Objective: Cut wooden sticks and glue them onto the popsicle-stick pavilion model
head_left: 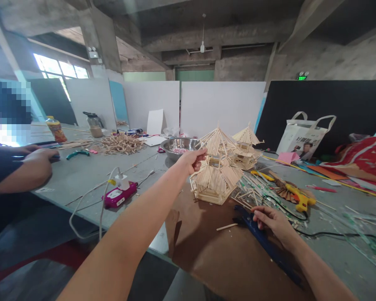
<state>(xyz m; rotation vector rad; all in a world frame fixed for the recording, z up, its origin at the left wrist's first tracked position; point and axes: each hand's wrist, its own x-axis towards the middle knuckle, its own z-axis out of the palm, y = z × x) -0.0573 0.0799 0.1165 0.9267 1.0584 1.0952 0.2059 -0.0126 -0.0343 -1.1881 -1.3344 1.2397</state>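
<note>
A pavilion model built of thin wooden sticks, with a pointed upper roof and a wider lower roof, stands on a brown board. My left hand is closed at the left edge of its upper roof, fingers pinched there. In front of the model's right side, my right hand is closed, with a thin wooden stick at its fingertips. Beneath that hand lies a long dark-blue tool, partly covered by the hand. A short loose stick rests on the board beside it.
Behind stands a second stick pavilion, near a metal bowl. A yellow glue gun with a black cord lies right among scraps. Left are a purple power strip, a pile of sticks and another person's hand.
</note>
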